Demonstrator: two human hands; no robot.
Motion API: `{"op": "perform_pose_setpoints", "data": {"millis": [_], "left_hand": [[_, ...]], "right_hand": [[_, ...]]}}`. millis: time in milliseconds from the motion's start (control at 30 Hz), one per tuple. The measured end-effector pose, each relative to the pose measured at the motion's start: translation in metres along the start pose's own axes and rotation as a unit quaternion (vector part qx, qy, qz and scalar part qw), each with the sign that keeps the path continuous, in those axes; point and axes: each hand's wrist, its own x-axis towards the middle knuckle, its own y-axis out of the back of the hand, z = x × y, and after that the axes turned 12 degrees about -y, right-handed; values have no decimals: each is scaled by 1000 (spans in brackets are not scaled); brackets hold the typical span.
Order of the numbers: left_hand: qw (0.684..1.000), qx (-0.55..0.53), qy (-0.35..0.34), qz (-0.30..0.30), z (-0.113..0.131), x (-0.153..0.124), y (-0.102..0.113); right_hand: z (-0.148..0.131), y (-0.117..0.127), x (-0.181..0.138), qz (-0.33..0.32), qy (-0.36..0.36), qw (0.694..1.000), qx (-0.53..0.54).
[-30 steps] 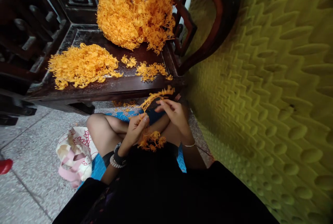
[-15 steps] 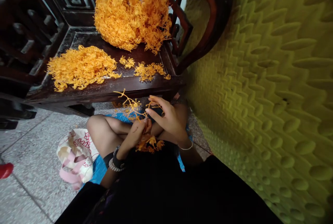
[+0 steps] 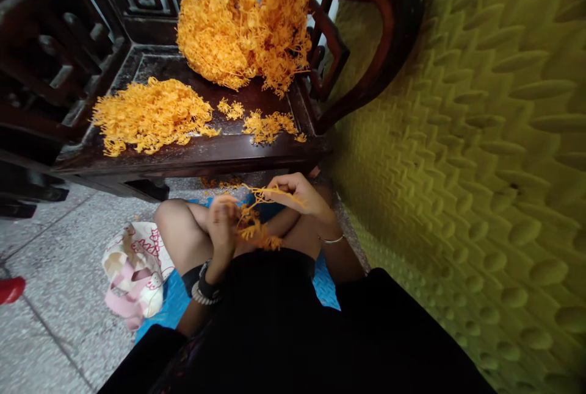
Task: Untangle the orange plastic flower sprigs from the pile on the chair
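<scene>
My right hand (image 3: 302,196) has its fingers closed on a thin orange branched plastic sprig (image 3: 262,191), which reaches left over my lap. To the left of it, my left hand (image 3: 223,223) is raised and smeared by motion, so its fingers cannot be made out well. Between and below the hands, more orange sprigs (image 3: 259,235) lie over my lap, somewhat blurred. Beyond my crossed legs, a flat pile of orange sprigs (image 3: 153,114) rests on the seat of a dark wooden chair (image 3: 201,165). Small clusters (image 3: 268,127) lie to the right of that pile.
A large bundled mass of orange sprigs (image 3: 247,28) stands at the back of the seat. Close on the right rises a yellow-green embossed wall (image 3: 458,138). A white and pink cloth bag (image 3: 137,272) sits by my left knee, beside blue sheeting (image 3: 169,305).
My hands have moved apart, the left one leftward. The sprig, upright between both hands before, now lies nearly level at my right hand. The view has shifted slightly.
</scene>
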Motion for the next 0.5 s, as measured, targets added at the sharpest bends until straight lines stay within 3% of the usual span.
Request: {"op": "perform_pose_setpoints", "data": {"millis": [33,100,200,267,367,400,433,500], "left_hand": [[995,0,-29,92,-4,3,3],[980,-6,-76,186,-8,8,10],[976,3,-122,183,1,8,16],[989,16,-115,92,13,5,13],[990,20,-39,-135,29,6,0],[984,19,-15,-178,32,8,-5],[981,20,-1,-191,34,11,-9],[986,23,10,-164,35,18,-16]], "right_hand": [[-1,-3,-1,19,1,1000,11],[-4,-9,-2,58,-1,998,20],[-5,-21,0,132,-2,991,22],[-4,-32,3,199,7,979,38],[1,-49,4,299,29,953,50],[2,-54,3,322,40,945,37],[4,-59,1,341,53,938,15],[6,-66,-4,366,84,925,-54]]}}
